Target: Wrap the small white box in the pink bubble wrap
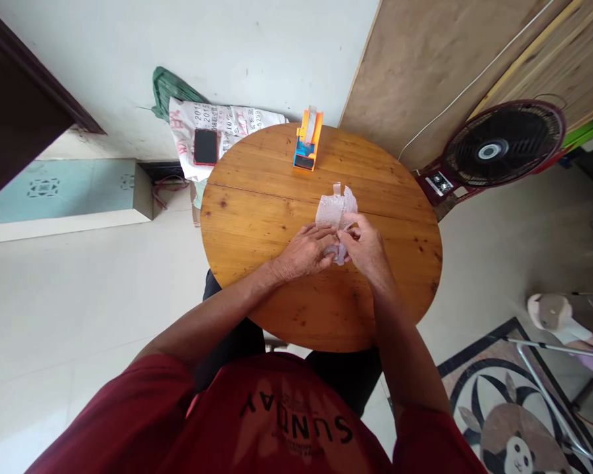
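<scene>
A small bundle of clear bubble wrap point(330, 210) lies on the round wooden table, with a strip of clear tape point(337, 189) sticking up at its far end. My left hand point(306, 252) reaches across its near left side, fingers over the wrap and thumb low beside it, holding it. From the right, my right hand point(367, 245) pinches the wrap near its middle, thumb and finger close to my left fingertips. What lies inside the wrap is hidden. Beyond it, at the far edge, stands an orange and blue tape dispenser point(308, 139).
The round table point(257, 217) stands near a white wall. Left of it, a phone point(205, 146) lies on a printed white sack point(188, 115). A dark red fan point(494, 151) stands at the right. A metal frame point(538, 382) and a person's foot point(551, 311) are at the lower right.
</scene>
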Demonstrator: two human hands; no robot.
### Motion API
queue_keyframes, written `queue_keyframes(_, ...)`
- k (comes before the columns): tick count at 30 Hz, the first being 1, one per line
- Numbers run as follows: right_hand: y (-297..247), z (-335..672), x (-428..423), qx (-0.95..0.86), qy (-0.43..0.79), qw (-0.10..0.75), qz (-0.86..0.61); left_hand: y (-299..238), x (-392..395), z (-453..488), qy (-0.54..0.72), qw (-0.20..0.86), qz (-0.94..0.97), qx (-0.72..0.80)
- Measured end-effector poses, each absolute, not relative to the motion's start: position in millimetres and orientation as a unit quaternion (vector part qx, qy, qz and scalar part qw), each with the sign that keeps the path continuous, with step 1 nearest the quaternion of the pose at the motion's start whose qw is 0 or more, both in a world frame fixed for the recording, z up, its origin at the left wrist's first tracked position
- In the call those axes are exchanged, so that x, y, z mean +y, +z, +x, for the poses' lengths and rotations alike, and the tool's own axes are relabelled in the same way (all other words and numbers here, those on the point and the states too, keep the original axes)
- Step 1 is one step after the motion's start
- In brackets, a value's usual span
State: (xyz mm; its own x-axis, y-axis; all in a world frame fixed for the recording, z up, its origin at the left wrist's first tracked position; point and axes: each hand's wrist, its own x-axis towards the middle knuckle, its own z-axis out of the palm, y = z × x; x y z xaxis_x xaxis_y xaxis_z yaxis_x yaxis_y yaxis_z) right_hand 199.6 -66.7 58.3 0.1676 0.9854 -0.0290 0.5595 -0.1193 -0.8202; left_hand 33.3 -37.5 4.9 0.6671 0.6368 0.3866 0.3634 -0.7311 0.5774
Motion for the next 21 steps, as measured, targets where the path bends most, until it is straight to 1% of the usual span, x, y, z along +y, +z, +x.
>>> queue_keyframes(9,63,201,-74,-0.550,0.364,0.361,-0.659,9,-38,30,0.312,0.242,0.853,0.340)
queue_keyframes(14,64,203,-79,-0.542,0.389,0.361,-0.651,3,-36,30,0.316,0.254,0.846,0.345)
queue_keyframes(21,66,207,-93,-0.552,0.418,0.370,-0.620,3,-35,27,0.312,0.300,0.838,0.331)
